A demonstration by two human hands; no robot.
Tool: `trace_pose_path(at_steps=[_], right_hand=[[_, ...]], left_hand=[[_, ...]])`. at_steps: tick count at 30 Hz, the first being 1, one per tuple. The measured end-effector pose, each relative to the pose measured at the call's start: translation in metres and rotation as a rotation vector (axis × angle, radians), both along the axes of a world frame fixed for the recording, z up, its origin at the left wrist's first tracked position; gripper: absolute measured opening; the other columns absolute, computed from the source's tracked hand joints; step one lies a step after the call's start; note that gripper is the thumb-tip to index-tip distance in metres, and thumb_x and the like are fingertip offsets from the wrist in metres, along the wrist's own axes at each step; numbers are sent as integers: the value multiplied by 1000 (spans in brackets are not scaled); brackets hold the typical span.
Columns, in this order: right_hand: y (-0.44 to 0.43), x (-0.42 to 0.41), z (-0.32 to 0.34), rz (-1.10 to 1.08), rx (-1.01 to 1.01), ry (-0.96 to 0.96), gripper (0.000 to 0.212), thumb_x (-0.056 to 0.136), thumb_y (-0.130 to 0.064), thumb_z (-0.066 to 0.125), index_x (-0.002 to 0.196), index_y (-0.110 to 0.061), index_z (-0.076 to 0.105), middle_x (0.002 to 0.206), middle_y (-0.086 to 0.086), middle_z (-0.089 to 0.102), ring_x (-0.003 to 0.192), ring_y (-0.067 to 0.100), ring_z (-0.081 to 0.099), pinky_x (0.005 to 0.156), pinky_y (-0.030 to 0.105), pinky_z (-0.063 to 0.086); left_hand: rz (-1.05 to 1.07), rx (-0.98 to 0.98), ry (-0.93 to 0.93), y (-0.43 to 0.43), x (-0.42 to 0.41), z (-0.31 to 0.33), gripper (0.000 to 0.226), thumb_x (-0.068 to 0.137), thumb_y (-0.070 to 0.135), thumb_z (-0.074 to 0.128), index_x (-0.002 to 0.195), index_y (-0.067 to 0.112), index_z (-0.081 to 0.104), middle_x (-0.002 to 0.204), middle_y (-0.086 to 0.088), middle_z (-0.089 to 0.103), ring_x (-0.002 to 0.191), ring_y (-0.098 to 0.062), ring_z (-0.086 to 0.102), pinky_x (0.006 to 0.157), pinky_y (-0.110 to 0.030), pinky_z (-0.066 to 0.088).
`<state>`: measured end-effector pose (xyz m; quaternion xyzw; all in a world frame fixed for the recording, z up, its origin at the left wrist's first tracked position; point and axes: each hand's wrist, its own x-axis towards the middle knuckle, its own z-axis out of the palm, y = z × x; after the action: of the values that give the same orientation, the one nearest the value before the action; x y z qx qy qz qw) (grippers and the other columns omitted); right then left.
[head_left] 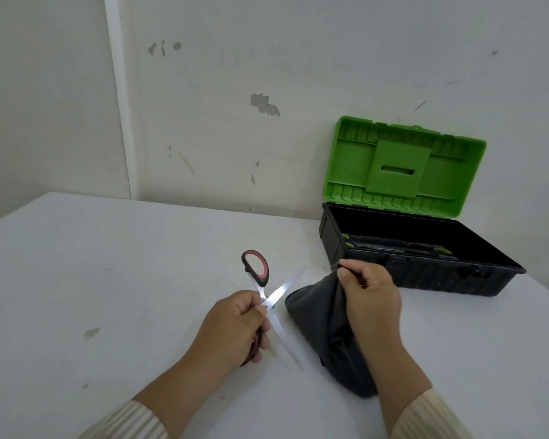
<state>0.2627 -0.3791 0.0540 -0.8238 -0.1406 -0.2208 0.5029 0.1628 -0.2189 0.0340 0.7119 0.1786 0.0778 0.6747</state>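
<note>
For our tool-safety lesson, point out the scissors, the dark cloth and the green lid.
scissors (pixel 277 326): head view, on the lower blade.
dark cloth (pixel 317 318): head view, on the draped front face.
green lid (pixel 400 167): head view, on the raised centre panel.

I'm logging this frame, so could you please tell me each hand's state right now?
The left hand is closed, gripping the scissors, whose blades are open.
The right hand is closed, pinching the dark cloth by its top edge.

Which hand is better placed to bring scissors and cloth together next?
Left hand, likely: it grips the open scissors beside the cloth; the right hand pinches the cloth up.
</note>
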Motion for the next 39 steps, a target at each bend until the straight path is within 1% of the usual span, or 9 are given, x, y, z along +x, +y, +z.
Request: trace_pose_path(at_steps=[3,7,11,15,22,27,30,33,39], right_hand=[[10,-20,4,150,48,-34,29,81,-11,65,85,-40,62,90,-19,62,85,-8,56,76,1,38],[40,-37,-18,421,-287,-175,13,78,-6,65,84,-17,70,84,-4,64,81,-6,53,75,1,38],[32,-14,-17,248,-196,-179,11,78,-5,67,81,-15,70,83,-5,58,81,-14,49,74,-1,35],[38,-35,-19,410,-264,-198,11,77,-8,62,81,-14,71,84,2,62,81,-19,48,74,-2,36],[5,2,-1,43,8,-1,23,82,-7,62,82,-29,67,90,-8,61,83,1,55,82,11,40],[-2,-13,15,359,293,274,15,81,-13,60,74,-16,73,87,1,66,83,9,60,75,22,43],[6,-23,18,527,176,472,42,79,-50,55,71,-12,71,80,12,61,75,19,56,68,26,42],[12,-26,17,515,3,509,29,83,-37,62,69,-12,70,81,0,61,78,20,56,67,24,43],[13,-24,13,502,-90,425,10,78,-19,68,70,-18,73,85,-4,65,83,15,62,76,25,48]], left_hand=[[29,-38,-14,3,1,-2,25,93,4,48,71,4,60,62,-7,62,52,-21,56,50,-30,46],[-5,8,-34,0,-2,-2,22,92,5,48,74,-1,60,59,-12,60,58,-27,49,58,-36,38],[-28,58,-36,-3,-3,3,25,94,6,48,74,-3,60,51,-4,60,42,-20,51,45,-24,42],[-37,71,-74,-3,-4,4,27,94,5,47,71,-3,60,56,-15,59,48,-25,49,49,-30,39],[-15,123,-158,-1,-8,15,33,95,7,48,70,18,65,53,1,59,41,-6,52,42,-18,42],[95,1065,-495,21,-3,-5,33,91,26,43,108,20,71,71,5,62,62,-7,52,59,-14,42],[130,1224,-543,26,1,-13,37,90,25,44,112,12,71,81,1,70,68,-19,59,64,-21,45],[198,1142,-529,26,2,-12,30,90,26,49,107,14,71,82,5,71,75,-13,57,70,-20,45],[207,372,-145,23,1,3,16,82,28,69,89,26,55,79,5,70,64,-5,58,58,-17,40]])
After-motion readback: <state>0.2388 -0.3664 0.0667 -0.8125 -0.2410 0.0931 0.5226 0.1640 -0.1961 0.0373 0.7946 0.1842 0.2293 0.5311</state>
